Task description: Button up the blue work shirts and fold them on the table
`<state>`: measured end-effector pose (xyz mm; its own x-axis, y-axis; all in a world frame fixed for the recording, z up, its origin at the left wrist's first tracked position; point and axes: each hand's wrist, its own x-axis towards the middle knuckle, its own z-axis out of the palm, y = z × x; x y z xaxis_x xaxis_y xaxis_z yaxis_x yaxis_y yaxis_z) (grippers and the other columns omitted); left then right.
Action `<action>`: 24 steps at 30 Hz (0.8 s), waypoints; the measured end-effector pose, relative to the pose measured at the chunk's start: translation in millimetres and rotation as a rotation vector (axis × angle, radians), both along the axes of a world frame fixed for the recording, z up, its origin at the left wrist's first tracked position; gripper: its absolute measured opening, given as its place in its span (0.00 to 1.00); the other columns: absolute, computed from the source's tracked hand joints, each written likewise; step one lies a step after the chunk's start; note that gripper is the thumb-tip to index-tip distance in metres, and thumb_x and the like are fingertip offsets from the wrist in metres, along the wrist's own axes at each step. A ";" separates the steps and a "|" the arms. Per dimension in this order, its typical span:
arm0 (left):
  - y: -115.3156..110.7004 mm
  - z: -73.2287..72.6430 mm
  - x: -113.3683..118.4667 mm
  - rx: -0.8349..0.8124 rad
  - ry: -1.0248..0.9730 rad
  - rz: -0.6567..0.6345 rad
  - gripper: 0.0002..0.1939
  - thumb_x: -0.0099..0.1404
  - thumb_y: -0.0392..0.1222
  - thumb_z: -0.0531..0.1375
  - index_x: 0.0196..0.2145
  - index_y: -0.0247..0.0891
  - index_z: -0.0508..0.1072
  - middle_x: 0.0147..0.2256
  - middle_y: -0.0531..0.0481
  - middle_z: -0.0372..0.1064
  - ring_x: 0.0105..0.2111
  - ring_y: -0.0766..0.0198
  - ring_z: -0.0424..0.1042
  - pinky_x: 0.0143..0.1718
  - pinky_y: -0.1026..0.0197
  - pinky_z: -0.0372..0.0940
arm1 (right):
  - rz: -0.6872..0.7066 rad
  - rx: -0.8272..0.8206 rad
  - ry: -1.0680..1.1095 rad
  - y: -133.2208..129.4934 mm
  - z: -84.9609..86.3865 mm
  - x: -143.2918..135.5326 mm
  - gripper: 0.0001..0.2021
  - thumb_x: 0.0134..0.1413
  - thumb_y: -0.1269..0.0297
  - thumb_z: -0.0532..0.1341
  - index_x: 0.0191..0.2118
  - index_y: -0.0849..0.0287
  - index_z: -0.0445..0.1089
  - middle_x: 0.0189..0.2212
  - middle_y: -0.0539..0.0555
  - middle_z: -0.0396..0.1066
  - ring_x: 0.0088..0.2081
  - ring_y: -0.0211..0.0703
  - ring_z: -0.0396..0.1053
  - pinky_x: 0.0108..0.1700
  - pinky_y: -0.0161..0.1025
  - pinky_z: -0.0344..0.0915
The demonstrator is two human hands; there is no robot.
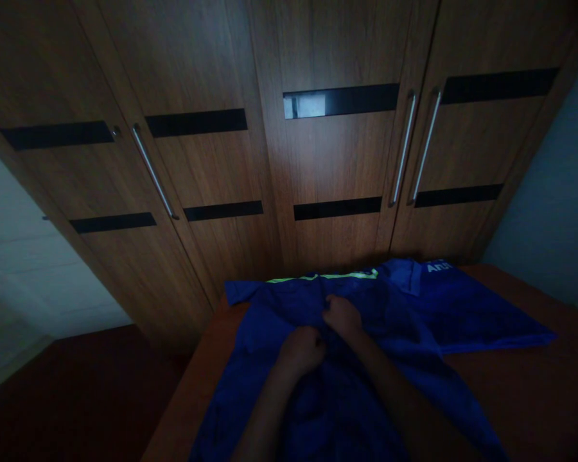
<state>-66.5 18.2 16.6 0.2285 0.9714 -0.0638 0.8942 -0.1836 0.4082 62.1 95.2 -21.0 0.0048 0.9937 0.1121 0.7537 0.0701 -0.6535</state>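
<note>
A dark blue garment with short sleeves and a bright yellow-green strip near its far edge lies spread out over an orange-brown surface. Both hands are on its middle part, close together. My left hand is closed, its fingers curled at the cloth. Slightly farther away and to the right, my right hand is also closed, pinching the cloth near the garment's centre line. The dim light hides the fingertips.
A second blue cloth with white lettering lies at the right, partly beside the garment. Behind the orange-brown surface stands a wooden wardrobe with metal handles. Pale walls flank it; a dark red floor shows at lower left.
</note>
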 end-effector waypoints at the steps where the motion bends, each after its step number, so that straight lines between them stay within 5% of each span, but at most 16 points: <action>1: 4.7 3.3 -2.3 0.009 -0.003 0.003 0.10 0.57 0.38 0.55 0.27 0.37 0.76 0.28 0.44 0.76 0.29 0.57 0.74 0.30 0.62 0.62 | -0.005 -0.013 0.036 3.0 -4.6 1.7 0.13 0.44 0.73 0.57 0.36 0.59 0.74 0.36 0.60 0.76 0.42 0.51 0.72 0.43 0.41 0.62; 7: 55.8 14.6 9.9 0.172 -0.050 0.099 0.14 0.64 0.35 0.51 0.41 0.39 0.74 0.42 0.45 0.75 0.43 0.60 0.72 0.44 0.63 0.61 | -0.007 -0.010 0.313 14.8 -27.4 18.9 0.12 0.51 0.64 0.55 0.36 0.56 0.75 0.38 0.55 0.77 0.43 0.45 0.73 0.43 0.37 0.65; 12: 89.8 -4.7 31.6 0.182 -0.064 0.167 0.09 0.59 0.34 0.57 0.36 0.33 0.75 0.40 0.35 0.74 0.43 0.51 0.72 0.44 0.57 0.62 | 0.002 -0.034 0.549 23.3 -31.7 23.9 0.10 0.44 0.60 0.60 0.32 0.58 0.76 0.31 0.55 0.77 0.36 0.48 0.74 0.38 0.39 0.66; 18: 92.2 -31.5 32.8 0.168 -0.215 0.226 0.07 0.55 0.31 0.58 0.33 0.34 0.74 0.34 0.36 0.74 0.38 0.51 0.74 0.40 0.57 0.62 | 0.040 -0.125 0.787 19.7 -25.1 31.9 0.13 0.35 0.63 0.64 0.32 0.60 0.75 0.24 0.51 0.74 0.27 0.43 0.70 0.28 0.36 0.62; 24: 96.2 -45.1 18.3 0.158 -0.567 0.274 0.05 0.55 0.31 0.58 0.27 0.37 0.72 0.27 0.49 0.72 0.30 0.62 0.72 0.34 0.64 0.61 | 0.122 -0.210 0.986 12.3 -16.8 39.0 0.10 0.39 0.62 0.62 0.30 0.60 0.75 0.22 0.50 0.73 0.24 0.39 0.67 0.26 0.33 0.59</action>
